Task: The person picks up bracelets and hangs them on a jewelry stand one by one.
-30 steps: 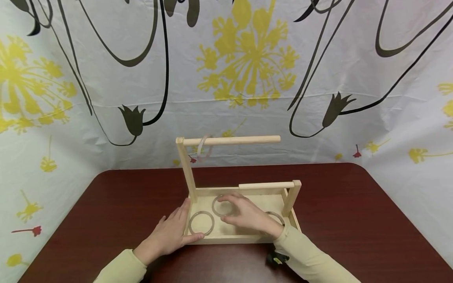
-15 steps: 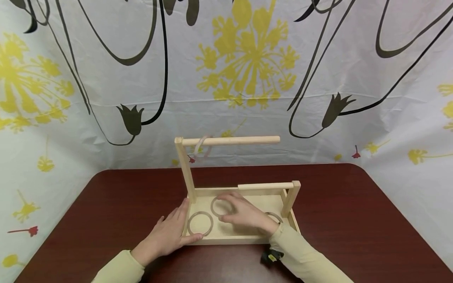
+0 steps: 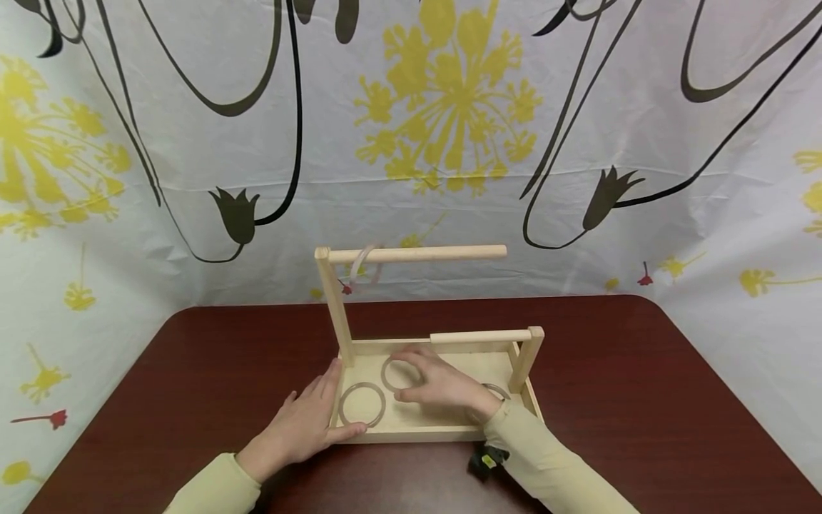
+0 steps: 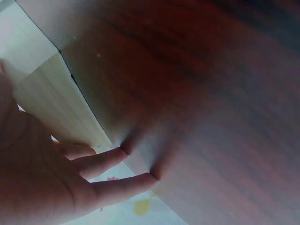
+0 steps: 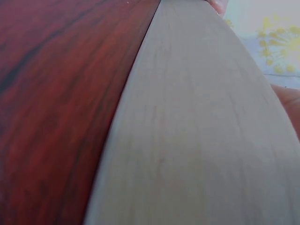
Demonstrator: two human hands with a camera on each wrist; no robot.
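Note:
My right hand (image 3: pixel 443 382) reaches into a shallow wooden tray (image 3: pixel 424 434), with thumb and index finger spread across a clear ring (image 3: pixel 383 374) and their tips at its rim. Beside it, to the left, lies another clear ring (image 3: pixel 362 385) on the tray floor. A third ring (image 3: pixel 497 388) is partly hidden under my right wrist. My left hand (image 3: pixel 302 422) rests along the tray's left end, fingers extended and thumb over the front corner; in the left wrist view, two fingertips (image 4: pixel 152 177) touch the table. One pinkish ring (image 3: pixel 354 268) hangs on the tall post's dowel (image 3: pixel 437 253).
A lower dowel (image 3: pixel 481 336) points left from a short post (image 3: pixel 528 360) at the tray's right end. The dark red table (image 3: pixel 616 371) surrounds the tray, backed by a patterned curtain (image 3: pixel 411 143). A black wrist device (image 3: pixel 486 460) hangs under the right sleeve.
The whole head view has shifted slightly, and the right forearm has edged left. Both hands keep nearly the same places on the tray and ring.

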